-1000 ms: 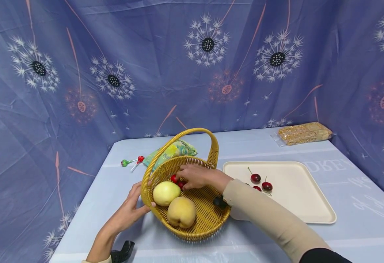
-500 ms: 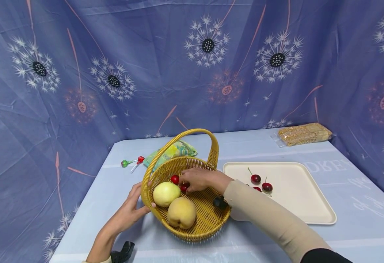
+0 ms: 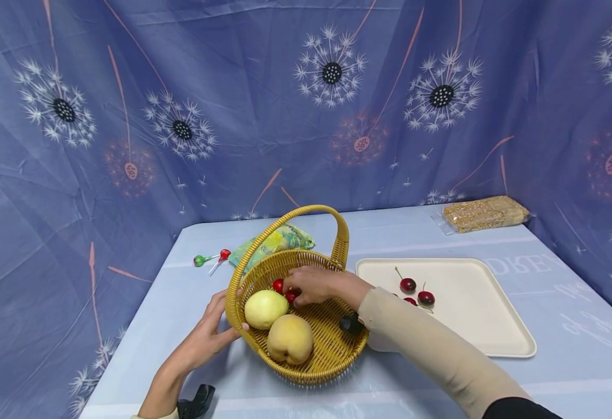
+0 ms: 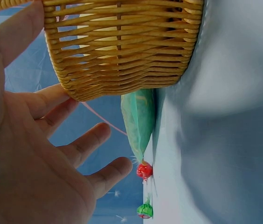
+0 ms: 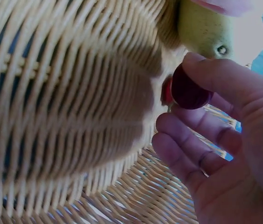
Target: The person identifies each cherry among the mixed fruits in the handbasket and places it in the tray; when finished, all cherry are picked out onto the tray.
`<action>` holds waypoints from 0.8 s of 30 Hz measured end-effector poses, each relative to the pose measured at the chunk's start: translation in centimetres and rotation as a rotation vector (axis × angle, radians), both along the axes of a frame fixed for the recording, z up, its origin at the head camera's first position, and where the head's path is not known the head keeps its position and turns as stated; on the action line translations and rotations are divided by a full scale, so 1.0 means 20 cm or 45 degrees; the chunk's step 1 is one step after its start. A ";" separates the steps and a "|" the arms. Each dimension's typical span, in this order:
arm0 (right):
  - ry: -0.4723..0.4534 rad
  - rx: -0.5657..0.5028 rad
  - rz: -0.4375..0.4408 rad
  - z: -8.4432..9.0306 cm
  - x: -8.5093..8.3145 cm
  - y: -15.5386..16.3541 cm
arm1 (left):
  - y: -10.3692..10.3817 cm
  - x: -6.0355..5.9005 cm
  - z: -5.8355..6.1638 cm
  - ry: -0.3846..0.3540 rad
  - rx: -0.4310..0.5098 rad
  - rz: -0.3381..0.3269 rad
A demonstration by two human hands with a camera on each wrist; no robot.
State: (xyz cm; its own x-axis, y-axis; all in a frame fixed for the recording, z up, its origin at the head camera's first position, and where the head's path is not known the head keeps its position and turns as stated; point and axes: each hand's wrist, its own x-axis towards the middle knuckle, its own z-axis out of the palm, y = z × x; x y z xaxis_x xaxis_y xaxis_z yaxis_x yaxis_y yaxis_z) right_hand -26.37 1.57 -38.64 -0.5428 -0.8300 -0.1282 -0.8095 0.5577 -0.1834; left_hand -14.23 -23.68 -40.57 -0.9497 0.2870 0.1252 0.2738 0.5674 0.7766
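Note:
In the head view, a yellow wicker basket (image 3: 332,349) with a tall arched handle holds a yellow-green fruit (image 3: 266,309), a peach-like fruit (image 3: 290,339) and a few red cherries (image 3: 278,286). My left hand (image 3: 208,334) holds the basket's left side by the handle base, thumb and forefingers at the rim, its other fingers extended in the left wrist view. Reaching inside from the right, my right hand (image 3: 313,285) pinches a dark red cherry (image 5: 190,91) between thumb and forefinger. Another red cherry shows partly behind it in the right wrist view.
A cream tray (image 3: 473,326) with several stemmed cherries (image 3: 425,297) lies right of the basket, partly under the right sleeve. Behind the basket is a green bag (image 3: 290,235), with two lollipops (image 3: 224,254) at its left. A clear-wrapped tan packet (image 3: 486,213) lies far right.
My right hand shifts slightly right within the basket, then a little back left, staying among the cherries. The left hand and basket keep their places.

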 end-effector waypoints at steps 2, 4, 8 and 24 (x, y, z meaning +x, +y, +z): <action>-0.012 -0.015 -0.013 0.02 0.00 0.00 | 0.00 0.00 0.00 -0.003 -0.001 0.002; -0.023 -0.041 -0.030 0.05 0.01 0.01 | 0.00 0.00 0.00 -0.006 -0.003 0.005; -0.057 -0.128 -0.055 0.12 0.04 0.03 | 0.00 0.00 0.00 -0.006 -0.011 0.009; 0.098 -0.375 0.006 0.31 0.18 0.24 | -0.01 -0.01 -0.01 -0.006 -0.007 0.012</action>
State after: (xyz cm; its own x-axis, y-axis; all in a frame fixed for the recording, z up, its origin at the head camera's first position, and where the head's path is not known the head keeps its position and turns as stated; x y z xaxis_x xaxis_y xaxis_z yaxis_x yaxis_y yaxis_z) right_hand -22.87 6.39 -32.37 -0.5376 -0.8279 0.1597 -0.8297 0.4858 -0.2748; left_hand -14.39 -23.90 -40.75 -0.9529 0.2790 0.1189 0.2648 0.5742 0.7747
